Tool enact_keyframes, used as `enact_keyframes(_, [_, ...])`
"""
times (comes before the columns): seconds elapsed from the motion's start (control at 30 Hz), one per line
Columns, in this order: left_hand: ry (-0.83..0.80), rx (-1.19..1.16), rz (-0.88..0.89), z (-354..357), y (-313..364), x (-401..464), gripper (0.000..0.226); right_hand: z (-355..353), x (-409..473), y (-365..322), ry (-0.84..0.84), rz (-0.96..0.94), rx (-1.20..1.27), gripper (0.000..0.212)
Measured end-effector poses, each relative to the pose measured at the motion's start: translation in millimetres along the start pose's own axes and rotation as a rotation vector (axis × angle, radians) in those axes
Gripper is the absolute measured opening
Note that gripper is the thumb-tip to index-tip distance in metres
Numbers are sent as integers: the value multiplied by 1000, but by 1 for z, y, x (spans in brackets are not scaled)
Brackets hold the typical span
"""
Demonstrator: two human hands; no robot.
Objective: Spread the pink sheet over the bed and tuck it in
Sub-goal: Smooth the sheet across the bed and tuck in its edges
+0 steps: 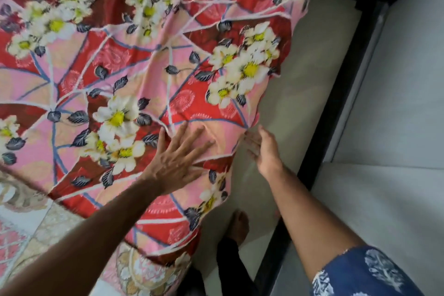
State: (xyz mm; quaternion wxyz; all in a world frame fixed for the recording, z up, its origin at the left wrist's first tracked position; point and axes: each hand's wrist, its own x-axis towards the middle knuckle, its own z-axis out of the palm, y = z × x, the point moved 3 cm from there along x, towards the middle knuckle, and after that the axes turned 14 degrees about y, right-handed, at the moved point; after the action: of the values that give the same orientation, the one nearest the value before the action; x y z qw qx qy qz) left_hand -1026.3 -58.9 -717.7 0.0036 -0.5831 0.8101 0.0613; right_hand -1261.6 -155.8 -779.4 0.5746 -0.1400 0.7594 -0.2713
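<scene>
The pink sheet (149, 74), printed with red panels and white-and-yellow flowers, lies spread over most of the bed and hangs over its right side. My left hand (179, 156) presses flat on the sheet near the bed's right edge, fingers straight and spread. My right hand (263, 149) is at the sheet's hanging edge, fingers relaxed and touching the cloth beside the mattress side. Nothing is gripped by either hand that I can see.
An older patterned bed cover (26, 218) shows under the sheet at the lower left. A beige floor strip (300, 94) runs along the bed, bounded by a black skirting line (334, 113) and a white wall (403, 108). My bare foot (239, 224) stands on the floor.
</scene>
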Motion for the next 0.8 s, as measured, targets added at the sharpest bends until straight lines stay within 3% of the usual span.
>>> enact_keyframes(0.17, [33,-27,-87,-6,-7,83,74,27,48,-133,-13,-186,-81,27])
enact_keyframes(0.33, [92,-89,-153,-9,-20,161,73,48,91,-183,-10,39,-137,68])
enact_keyframes(0.47, [131,-92,-158,-13,-41,234,69,25,136,-185,132,48,-181,38])
enact_keyframes(0.63, [153,-81,26,-16,-43,294,69,-9,158,-176,263,43,-231,25])
enact_keyframes(0.73, [164,-80,61,-22,-44,322,66,3,167,-194,138,202,-75,20])
enact_keyframes(0.8, [173,-86,39,-24,-51,345,66,12,186,-222,49,241,98,38])
